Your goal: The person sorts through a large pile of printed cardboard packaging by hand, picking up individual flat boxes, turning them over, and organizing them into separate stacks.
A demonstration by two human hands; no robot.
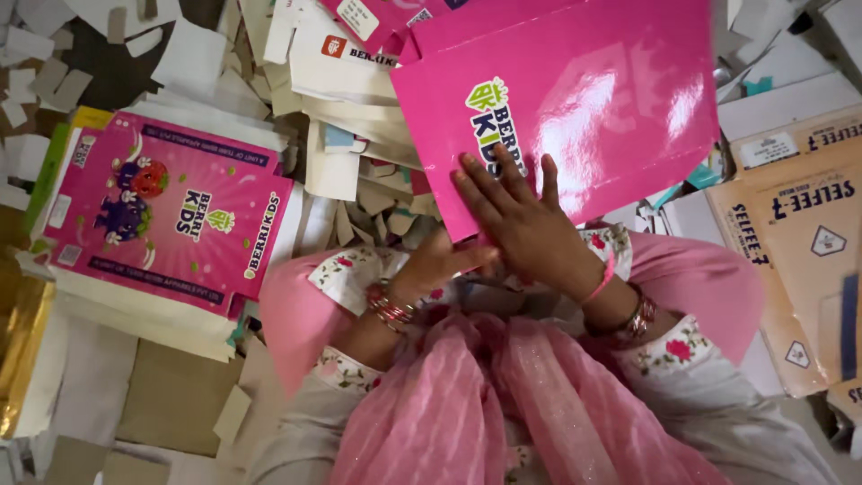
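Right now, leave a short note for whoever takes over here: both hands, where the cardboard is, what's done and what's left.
Right hand lies flat, fingers spread, on the glossy pink cardboard sheet, near its lower-left corner. Left hand is tucked at that sheet's lower edge, partly hidden; its grip is unclear. A stack of printed pink flat cartons sits to the left, brown flat cartons to the right, and pale offcuts litter the middle. Done: stack built. Left: the pink sheet is not on it yet.

1. Glossy pink card sheet [584, 99]: large, flat-folded box blank, shiny face up, printed logo near its lower left edge; tilted, lower corner toward the person's lap.
2. It lay over a heap of pale card offcuts; right hand's fingers [503, 184] pressed flat on its lower edge.
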